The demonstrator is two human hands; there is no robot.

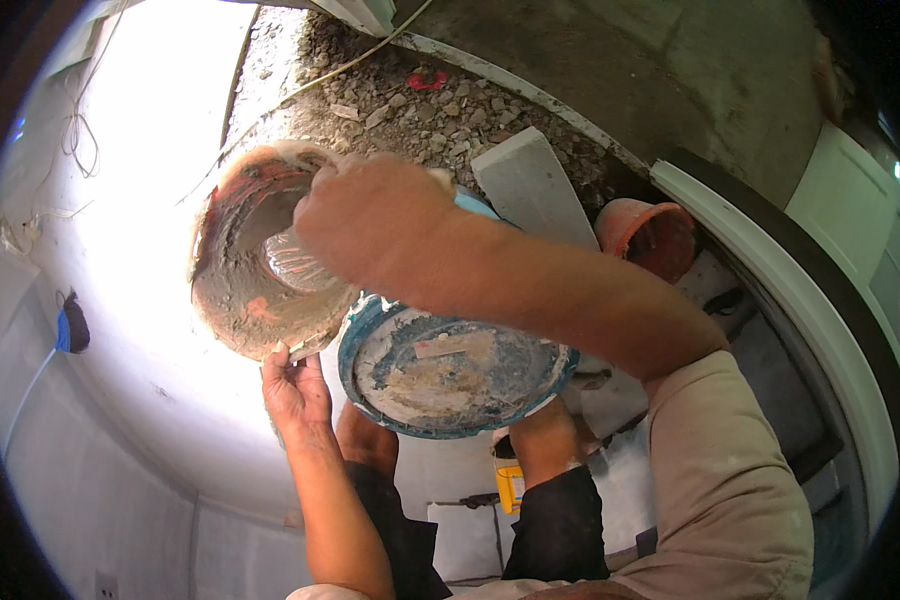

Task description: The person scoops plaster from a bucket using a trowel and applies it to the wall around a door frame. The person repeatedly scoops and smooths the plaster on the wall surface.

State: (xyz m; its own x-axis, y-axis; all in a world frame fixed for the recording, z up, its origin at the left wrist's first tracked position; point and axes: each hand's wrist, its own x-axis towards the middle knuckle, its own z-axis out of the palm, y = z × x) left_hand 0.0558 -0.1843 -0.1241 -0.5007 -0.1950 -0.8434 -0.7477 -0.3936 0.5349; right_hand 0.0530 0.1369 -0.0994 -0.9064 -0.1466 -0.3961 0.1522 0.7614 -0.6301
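Observation:
A reddish-orange bucket (232, 318), tilted with its mouth toward me, is smeared inside with grey mortar. My left hand (298, 392) pinches its near rim between thumb and fingers. At the upper right of the mouth, my right hand (365, 215) is closed in a fist; whatever its fingers hold is hidden. Just right of the bucket, in front of my legs, is a round blue tub (450, 375) crusted with dried whitish and brown material. My right forearm passes over the tub's far side.
Broken rubble (440, 125) lies beyond the bucket, with a pale cable across it. A grey slab (535, 180) leans there. Another orange bucket (650, 240) lies tipped at right, near a white door frame (770, 250). A yellow container (510, 487) stands by my right leg.

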